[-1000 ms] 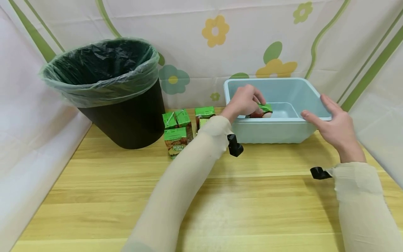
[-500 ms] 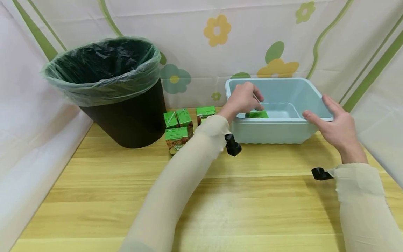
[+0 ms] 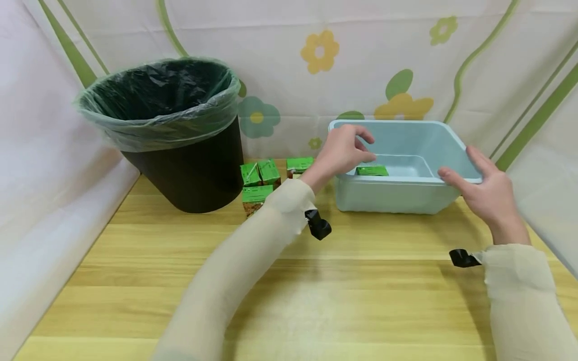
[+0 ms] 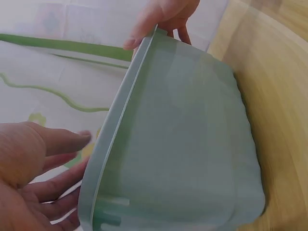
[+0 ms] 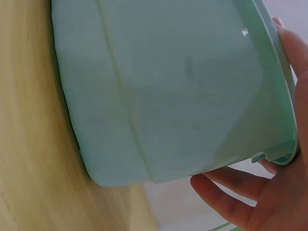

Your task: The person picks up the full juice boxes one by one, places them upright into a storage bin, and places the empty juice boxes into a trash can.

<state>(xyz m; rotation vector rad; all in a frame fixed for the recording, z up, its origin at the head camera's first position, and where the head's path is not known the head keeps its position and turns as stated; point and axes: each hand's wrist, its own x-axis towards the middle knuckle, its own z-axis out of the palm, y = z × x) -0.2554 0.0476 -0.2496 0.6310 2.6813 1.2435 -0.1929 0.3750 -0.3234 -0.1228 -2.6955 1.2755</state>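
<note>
The pale blue plastic bin (image 3: 388, 198) stands on the table at right of the head view. My right hand (image 3: 489, 193) grips its right end, thumb over the near rim and fingers round the outside. In the right wrist view the fingers (image 5: 224, 197) of that hand lie by the bin's wall. Inside, at the left end, sits a drink carton (image 3: 372, 171); only its green top shows. My left hand (image 3: 345, 150) hovers over the bin's left rim with fingers parted, holding nothing. The left wrist view also shows this left hand (image 4: 33, 168) beside the rim.
A black trash can (image 3: 189, 170) with a green liner bag (image 3: 176, 125) stands at left. Between it and the bin are several drink cartons (image 3: 257, 192) with green tops, partly hidden by my left forearm. A flowered white curtain (image 3: 289, 75) hangs behind the wooden table (image 3: 343, 291).
My left hand has let go of the drink carton inside the bin and drawn back up and left. The right hand keeps its grip on the bin. The head view has shifted slightly.
</note>
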